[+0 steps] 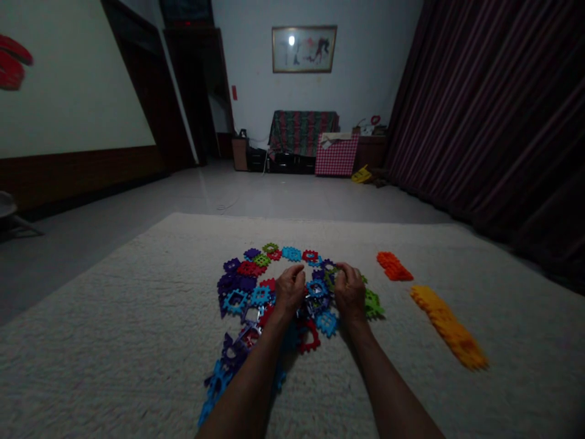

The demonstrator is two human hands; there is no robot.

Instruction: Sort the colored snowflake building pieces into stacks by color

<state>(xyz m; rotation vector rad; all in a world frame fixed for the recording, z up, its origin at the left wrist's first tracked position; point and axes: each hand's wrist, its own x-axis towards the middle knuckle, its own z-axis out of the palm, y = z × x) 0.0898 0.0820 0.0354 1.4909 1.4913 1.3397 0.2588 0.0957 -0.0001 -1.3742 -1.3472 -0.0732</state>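
A pile of flat, toothed plastic interlocking pieces lies on the pale mat, in blue, purple, red and green. Over the middle of the pile is my left hand [289, 291], its fingers curled inward; what they hold, if anything, is hidden. My right hand [350, 294] is bent over the pile's right side, beside a dull green piece [331, 279]; I cannot make out what its closed fingers grip. Between the hands sits a light-blue square piece [316, 288]. A bright green piece [373, 303] lies just right of my right hand.
Orange pieces [393, 266] and a long row of yellow pieces [448, 326] lie to the right on the mat [137, 311]. Blue pieces [217, 385] trail toward me beside my left forearm. Beyond are a tiled floor [292, 195], a cloth-covered cabinet [338, 154] and dark curtains [493, 122].
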